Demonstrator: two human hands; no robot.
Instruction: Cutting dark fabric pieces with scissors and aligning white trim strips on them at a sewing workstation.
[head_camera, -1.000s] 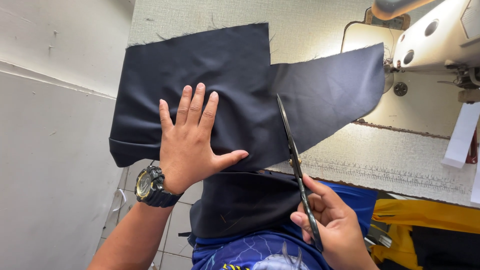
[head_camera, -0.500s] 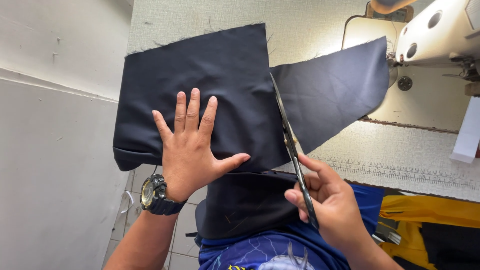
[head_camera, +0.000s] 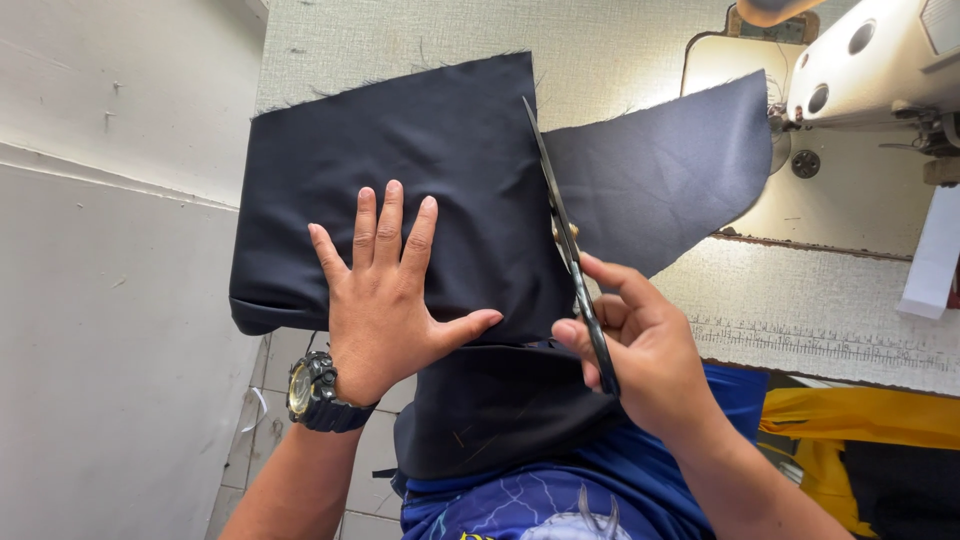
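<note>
Left hand (head_camera: 385, 300) lies flat, fingers spread, pressing the dark navy fabric (head_camera: 420, 170) at the bench's (head_camera: 620, 40) left edge; the cloth overhangs the near edge onto the lap. Right hand (head_camera: 640, 350) fingers curled through the handles of black scissors (head_camera: 565, 235), blades pointing away along the cut between the two fabric parts. White sewing machine (head_camera: 880, 60) at far right corner; white paper strip (head_camera: 935, 255) hangs at right edge, markings unreadable.

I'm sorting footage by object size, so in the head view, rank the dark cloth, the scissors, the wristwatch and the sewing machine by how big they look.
1. Dark cloth, by far the largest.
2. Sewing machine, though the frame cuts it off, so its rank is unsure.
3. Scissors, long but thin, partly hidden in the right hand.
4. Wristwatch, smallest.
</note>
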